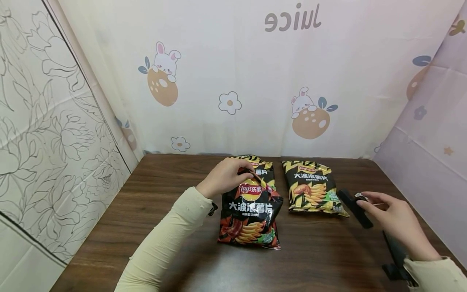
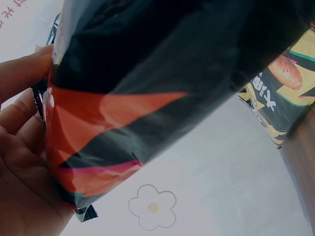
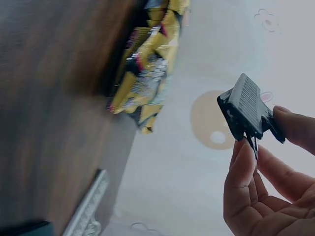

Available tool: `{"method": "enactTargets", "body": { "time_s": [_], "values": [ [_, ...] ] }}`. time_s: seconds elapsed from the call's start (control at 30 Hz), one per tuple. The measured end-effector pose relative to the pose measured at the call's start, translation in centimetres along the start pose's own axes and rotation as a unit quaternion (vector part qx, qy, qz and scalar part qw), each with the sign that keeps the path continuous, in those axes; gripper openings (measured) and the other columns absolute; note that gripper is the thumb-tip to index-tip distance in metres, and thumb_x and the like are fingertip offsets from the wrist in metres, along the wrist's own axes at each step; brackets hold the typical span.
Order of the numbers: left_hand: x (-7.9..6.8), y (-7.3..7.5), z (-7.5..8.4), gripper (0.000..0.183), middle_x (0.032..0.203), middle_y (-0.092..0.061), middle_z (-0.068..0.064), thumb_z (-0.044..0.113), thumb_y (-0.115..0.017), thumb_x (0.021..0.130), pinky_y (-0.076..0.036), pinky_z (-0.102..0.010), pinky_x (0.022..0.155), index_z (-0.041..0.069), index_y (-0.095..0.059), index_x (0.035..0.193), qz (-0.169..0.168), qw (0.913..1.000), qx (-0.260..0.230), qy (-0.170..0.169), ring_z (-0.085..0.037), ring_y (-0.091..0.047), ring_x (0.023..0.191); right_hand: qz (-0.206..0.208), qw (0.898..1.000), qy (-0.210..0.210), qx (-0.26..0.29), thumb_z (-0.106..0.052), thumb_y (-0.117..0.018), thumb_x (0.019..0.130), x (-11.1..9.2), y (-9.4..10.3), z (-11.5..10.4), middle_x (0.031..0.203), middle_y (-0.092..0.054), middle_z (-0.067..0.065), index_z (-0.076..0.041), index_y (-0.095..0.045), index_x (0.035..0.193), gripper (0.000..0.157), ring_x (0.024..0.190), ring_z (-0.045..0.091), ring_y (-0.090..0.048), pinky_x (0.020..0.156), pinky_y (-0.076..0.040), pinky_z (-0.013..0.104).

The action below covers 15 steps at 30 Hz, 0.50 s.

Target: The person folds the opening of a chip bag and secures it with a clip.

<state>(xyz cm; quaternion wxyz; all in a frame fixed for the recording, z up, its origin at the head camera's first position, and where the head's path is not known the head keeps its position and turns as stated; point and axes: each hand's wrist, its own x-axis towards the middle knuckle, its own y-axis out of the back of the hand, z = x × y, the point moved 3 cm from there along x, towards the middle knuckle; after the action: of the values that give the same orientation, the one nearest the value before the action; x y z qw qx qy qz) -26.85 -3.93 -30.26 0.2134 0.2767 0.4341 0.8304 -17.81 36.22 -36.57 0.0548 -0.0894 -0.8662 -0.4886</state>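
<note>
My left hand grips the top edge of a black and red bag of Lay's potato chips, which stands upright on the table. In the left wrist view the fingers pinch the bag's edge. My right hand pinches a black sealing clip between thumb and fingers, raised to the right of the bags. The clip's ribbed black face shows in the right wrist view.
A yellow and black chip bag lies right of centre. Another yellow and black bag is partly hidden behind the red one. A dark object is near my right forearm. Patterned cloth hangs behind the wooden table.
</note>
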Motion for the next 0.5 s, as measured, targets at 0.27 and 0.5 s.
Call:
{"method": "enactTargets", "body": {
  "time_s": [0.27,0.5],
  "values": [
    [0.0,0.0,0.0,0.010,0.095,-0.073,0.005,0.021,-0.066,0.095,-0.042,-0.024,0.065,0.017,-0.073,0.102,0.001,1.0000,0.000,0.003,-0.007,-0.052,0.066,-0.020,1.000,0.005,0.018,-0.045,-0.060,0.096,1.0,0.8,-2.0,0.124,-0.061,0.033,-0.001,-0.057,0.136,0.060,0.073,-0.023,-0.043,0.055,-0.045,0.025],
    [0.0,0.0,0.0,0.010,0.094,-0.072,0.006,0.022,-0.065,0.095,-0.042,-0.024,0.065,0.018,-0.073,0.102,0.000,1.0000,0.000,0.005,-0.006,-0.051,0.065,-0.014,0.999,0.038,0.019,-0.044,-0.061,0.095,1.8,1.1,-3.8,0.119,-0.065,0.028,-0.002,-0.060,0.133,0.056,0.075,-0.025,-0.042,0.057,-0.045,0.023]
  ]
}}
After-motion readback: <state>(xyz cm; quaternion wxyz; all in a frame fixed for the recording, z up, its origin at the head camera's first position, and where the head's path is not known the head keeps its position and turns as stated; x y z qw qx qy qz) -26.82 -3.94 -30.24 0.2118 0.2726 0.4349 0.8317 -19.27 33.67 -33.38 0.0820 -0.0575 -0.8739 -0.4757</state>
